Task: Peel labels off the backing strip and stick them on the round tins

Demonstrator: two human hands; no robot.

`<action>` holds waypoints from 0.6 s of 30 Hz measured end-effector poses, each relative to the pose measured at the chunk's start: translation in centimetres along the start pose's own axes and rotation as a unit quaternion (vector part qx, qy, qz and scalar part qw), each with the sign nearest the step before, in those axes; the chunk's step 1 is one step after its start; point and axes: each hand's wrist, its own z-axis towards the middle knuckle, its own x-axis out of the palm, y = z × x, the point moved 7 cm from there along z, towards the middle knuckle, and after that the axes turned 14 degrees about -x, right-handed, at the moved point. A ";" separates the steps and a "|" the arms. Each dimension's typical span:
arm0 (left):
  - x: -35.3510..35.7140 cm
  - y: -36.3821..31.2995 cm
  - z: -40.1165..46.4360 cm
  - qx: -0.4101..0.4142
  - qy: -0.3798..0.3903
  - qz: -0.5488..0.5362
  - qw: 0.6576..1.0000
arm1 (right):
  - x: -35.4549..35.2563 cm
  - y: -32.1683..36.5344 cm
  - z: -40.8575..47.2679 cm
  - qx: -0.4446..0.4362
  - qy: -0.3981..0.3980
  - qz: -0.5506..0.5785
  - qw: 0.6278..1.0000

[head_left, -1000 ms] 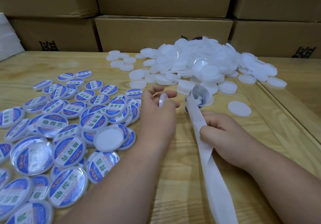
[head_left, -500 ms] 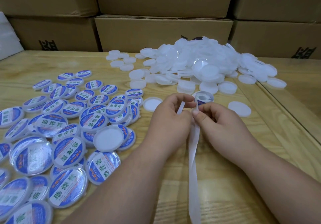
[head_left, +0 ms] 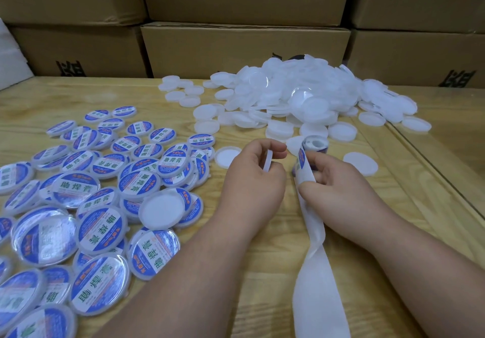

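- Since half a second back my hands have parted: the left hand (head_left: 252, 177) now holds a blank tin (head_left: 268, 160) on edge, and the right hand (head_left: 338, 190) has drawn the backing strip (head_left: 313, 232) aside with it.
- Left fingers are curled round that tin, thumb on top, its thin rim facing me.
- Right thumb and fingers pinch the strip just below the roll of labels (head_left: 313, 145), where a blue label (head_left: 301, 161) shows at the strip's upper edge.
- What the next move turns on: the label lies just to the right of the tin, the two close but apart, so I judge the tin's face must turn toward it.
- The strip's long axis runs from the roll toward the near edge of the table (head_left: 262, 272).
- Finished labelled tins (head_left: 99, 222) fill the table's left side; the blank heap (head_left: 301, 96) sits toward the far edge.
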 end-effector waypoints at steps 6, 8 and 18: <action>0.4 0.1 0.2 0.008 0.019 0.012 1.000 | 0.1 0.2 -0.3 0.000 -0.028 0.035 0.999; 0.5 0.2 0.2 0.007 0.021 0.027 0.999 | -0.1 0.1 -0.2 -0.014 -0.036 0.025 0.999; 0.6 0.1 0.3 0.022 0.025 0.014 0.999 | -0.3 0.3 -0.1 -0.028 -0.044 0.100 0.994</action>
